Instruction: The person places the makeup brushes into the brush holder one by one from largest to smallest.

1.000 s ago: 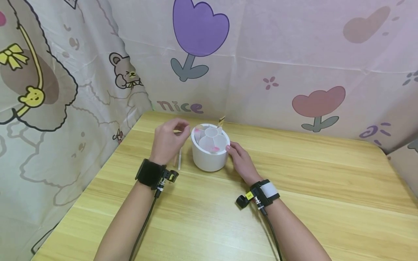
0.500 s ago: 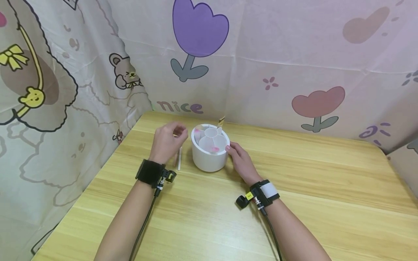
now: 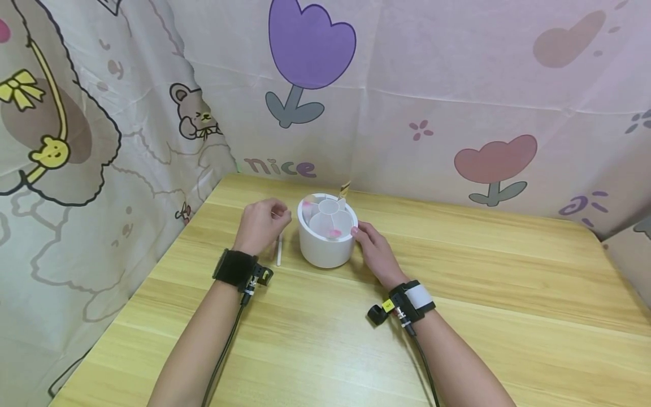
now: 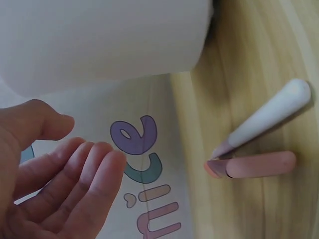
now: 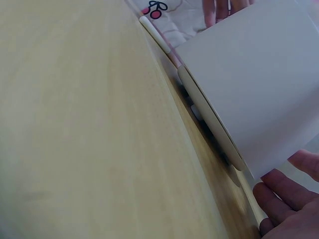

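A round white desktop organizer (image 3: 327,249) stands on the table, its top divided into several compartments. Just left of it hovers my left hand (image 3: 260,226), fingers loosely bent. The left wrist view shows a gap between thumb and fingertips (image 4: 112,162), with nothing held. My right hand (image 3: 375,249) rests against the organizer's right side, thumb near the rim and the other fingers partly hidden. Below my left hand lie a slim white-handled stick (image 4: 271,112) and a shorter pink-handled one (image 4: 261,164), their narrow ends meeting.
A gold-coloured piece (image 3: 344,189) sticks up at the organizer's back rim. Pink bits (image 3: 334,233) show in its compartments. The wooden table (image 3: 483,271) reaches to a printed cloth (image 3: 407,68) behind and at the left.
My left hand has drawn slightly down and away from the organizer's rim, its fingers easing. The right hand and the organizer stay where they were.
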The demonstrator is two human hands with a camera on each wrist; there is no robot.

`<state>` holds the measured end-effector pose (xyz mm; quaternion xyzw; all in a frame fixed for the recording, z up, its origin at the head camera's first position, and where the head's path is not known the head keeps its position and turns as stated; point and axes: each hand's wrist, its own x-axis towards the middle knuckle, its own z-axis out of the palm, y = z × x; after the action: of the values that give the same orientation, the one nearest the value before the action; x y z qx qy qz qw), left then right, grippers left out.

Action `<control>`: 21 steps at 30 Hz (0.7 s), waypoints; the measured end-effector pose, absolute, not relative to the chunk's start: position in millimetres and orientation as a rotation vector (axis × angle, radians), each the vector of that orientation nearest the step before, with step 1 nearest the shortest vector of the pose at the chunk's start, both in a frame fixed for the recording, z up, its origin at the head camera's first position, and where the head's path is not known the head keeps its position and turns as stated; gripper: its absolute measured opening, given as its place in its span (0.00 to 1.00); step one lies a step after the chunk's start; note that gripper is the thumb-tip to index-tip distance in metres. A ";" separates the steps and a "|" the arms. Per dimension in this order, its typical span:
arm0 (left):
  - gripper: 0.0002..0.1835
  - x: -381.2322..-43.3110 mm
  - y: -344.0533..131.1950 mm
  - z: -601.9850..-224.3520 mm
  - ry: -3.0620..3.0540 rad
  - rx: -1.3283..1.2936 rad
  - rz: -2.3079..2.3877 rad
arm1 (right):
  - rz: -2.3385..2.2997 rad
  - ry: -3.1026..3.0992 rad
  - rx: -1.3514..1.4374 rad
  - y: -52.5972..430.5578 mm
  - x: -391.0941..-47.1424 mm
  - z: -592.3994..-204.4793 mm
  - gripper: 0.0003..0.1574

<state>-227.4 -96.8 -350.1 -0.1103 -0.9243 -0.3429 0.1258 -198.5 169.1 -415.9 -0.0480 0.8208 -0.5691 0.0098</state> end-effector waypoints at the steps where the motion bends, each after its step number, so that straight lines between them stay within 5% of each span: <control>1: 0.11 -227.7 -97.4 -350.8 -2.708 -0.312 -0.998 | -1.777 2.561 -0.149 169.1 -198.6 -416.1 0.40; 21: 0.13 -236.5 -107.6 -365.5 -2.897 -0.192 -0.977 | -1.785 2.558 -0.163 169.8 -199.4 -416.9 0.40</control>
<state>-236.5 -107.6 -365.5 -0.0627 -0.9449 -0.3188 0.0393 -199.4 169.8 -416.9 -0.0522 0.8190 -0.5714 0.0089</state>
